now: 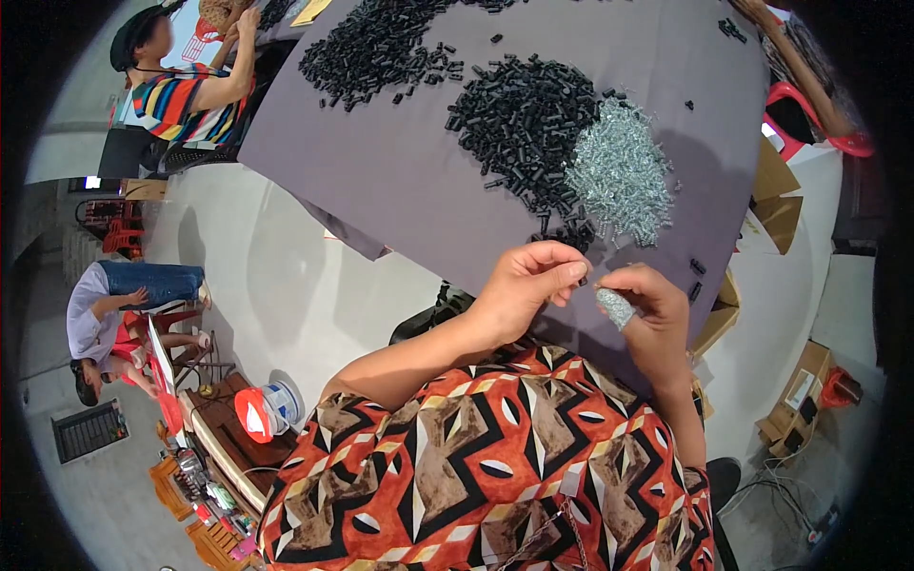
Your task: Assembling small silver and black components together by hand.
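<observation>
My left hand [533, 284] is closed in a pinch at the table's near edge, with a small dark bit, seemingly a black plastic piece [584, 281], at its fingertips. Close by on the right, my right hand [655, 309] has thumb and forefinger pressed together; whatever they hold is too small to make out. A silvery wrapping [615, 306] covers the right thumb. Just beyond both hands lies a heap of small shiny metal screws [624, 171]. It touches a larger pile of short black cylindrical pieces [524, 119] on its left.
Another black heap [371, 48] spreads across the far part of the grey-covered table [381, 157]. Loose black pieces [697, 276] lie near the right edge, beside cardboard boxes [719, 314]. People sit at the far left and far right. A white bucket [281, 407] stands at lower left.
</observation>
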`<state>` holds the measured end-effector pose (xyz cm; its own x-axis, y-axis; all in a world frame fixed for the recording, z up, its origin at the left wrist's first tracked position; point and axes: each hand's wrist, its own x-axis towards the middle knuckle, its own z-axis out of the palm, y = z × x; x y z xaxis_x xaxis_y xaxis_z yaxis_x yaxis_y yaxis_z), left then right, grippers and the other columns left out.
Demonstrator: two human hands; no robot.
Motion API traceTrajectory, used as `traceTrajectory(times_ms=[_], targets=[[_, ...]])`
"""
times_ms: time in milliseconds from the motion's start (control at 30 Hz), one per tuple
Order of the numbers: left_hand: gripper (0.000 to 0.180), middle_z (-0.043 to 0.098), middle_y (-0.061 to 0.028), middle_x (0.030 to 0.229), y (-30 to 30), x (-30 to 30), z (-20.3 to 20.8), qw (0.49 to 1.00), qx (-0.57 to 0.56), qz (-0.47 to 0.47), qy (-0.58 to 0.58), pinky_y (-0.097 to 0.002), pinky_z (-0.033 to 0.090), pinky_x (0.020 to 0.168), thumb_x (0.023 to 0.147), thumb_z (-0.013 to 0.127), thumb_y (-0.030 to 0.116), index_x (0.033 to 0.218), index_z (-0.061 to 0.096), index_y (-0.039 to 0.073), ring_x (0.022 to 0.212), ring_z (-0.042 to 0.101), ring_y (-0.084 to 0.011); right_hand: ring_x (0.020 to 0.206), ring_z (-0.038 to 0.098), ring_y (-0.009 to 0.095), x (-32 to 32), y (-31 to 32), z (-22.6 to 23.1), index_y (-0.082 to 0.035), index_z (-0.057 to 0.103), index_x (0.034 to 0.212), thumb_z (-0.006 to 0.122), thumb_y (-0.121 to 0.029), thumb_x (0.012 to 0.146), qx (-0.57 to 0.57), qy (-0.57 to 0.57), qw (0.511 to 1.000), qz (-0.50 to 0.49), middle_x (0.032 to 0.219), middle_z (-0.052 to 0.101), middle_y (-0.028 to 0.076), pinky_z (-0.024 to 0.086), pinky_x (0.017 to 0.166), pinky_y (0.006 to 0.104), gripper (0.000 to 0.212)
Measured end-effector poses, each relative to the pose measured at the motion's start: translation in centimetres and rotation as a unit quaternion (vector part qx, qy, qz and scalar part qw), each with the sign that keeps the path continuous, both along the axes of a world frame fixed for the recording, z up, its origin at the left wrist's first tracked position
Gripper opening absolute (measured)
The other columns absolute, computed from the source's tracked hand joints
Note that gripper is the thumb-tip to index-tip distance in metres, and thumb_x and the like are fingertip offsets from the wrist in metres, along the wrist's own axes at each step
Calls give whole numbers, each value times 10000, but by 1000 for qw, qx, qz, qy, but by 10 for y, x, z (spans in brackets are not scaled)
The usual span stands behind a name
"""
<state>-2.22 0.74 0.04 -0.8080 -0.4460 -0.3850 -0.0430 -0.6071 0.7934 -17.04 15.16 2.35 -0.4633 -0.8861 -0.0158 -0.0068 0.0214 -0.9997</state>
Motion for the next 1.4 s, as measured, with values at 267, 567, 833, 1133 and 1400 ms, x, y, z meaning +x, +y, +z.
traceTrajectory(times_ms=[267,567,833,1133,1400], targets=[[154,696,-33,897,8,-1,-3,997,81,16,11,-234,540,674,979,671,124,1090,692,19,724,646,-103,806,626,103,1,-3,1,3,677,1003,657,92,819,-7,84,996,0,901,654,47,497,728,236,205],[149,702,-36,878,9,-2,-13,994,99,30,38,-229,531,660,966,689,123,1079,692,26,715,646,-103,774,667,176,1,-6,5,-22,666,990,607,109,751,2,137,991,11,852,664,84,514,697,279,278],[129,704,-46,887,9,-3,-9,995,100,6,28,-221,528,650,968,681,96,1071,688,18,714,650,-100,768,663,173,-1,-5,1,-23,657,998,637,86,757,7,148,989,4,849,665,76,512,699,270,265],[138,700,-32,894,9,8,-2,994,98,-53,-14,-227,551,681,956,706,125,1047,697,22,750,665,-95,771,661,172,-4,-2,-3,-30,666,1010,700,36,773,-6,133,989,61,872,677,73,510,692,282,248],[166,714,-47,940,-4,24,5,988,11,-154,-29,-247,574,752,937,706,40,1096,689,-4,781,675,-98,782,669,210,-2,-3,2,-20,687,1001,680,41,765,8,97,989,110,878,679,89,520,707,306,243]])
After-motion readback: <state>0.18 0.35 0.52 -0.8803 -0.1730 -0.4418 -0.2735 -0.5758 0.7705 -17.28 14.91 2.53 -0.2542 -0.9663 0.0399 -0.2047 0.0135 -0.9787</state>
